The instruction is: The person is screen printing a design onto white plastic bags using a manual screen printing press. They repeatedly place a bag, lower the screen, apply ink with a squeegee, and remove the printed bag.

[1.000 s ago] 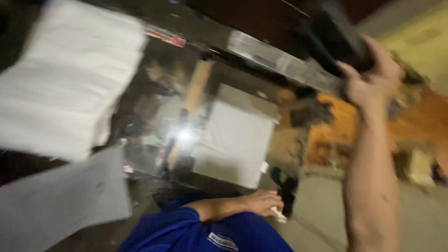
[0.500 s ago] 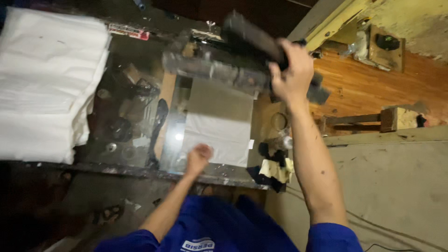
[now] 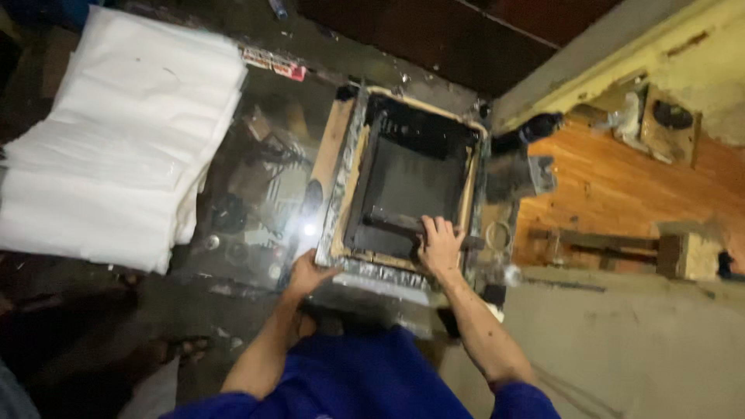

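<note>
A wooden printing frame [image 3: 339, 180] with a black inked screen lies flat on a glass-topped table [image 3: 256, 194]. My left hand [image 3: 308, 273] presses on the frame's near left corner, gripping its edge. My right hand [image 3: 439, 245] rests on a dark squeegee bar [image 3: 392, 223] lying across the near part of the screen, fingers curled over it. The white sheet seen under the frame earlier is hidden beneath the screen.
A thick stack of white sheets [image 3: 116, 140] fills the left of the table. An ink-stained block [image 3: 518, 174] and a dark bottle [image 3: 535, 128] sit right of the frame. A wooden floor area [image 3: 621, 194] with timber blocks lies to the right, concrete below it.
The frame, held up in my right hand before, has come down flat over the white sheet. My left hand moved to the frame's corner, my right onto the squeegee.
</note>
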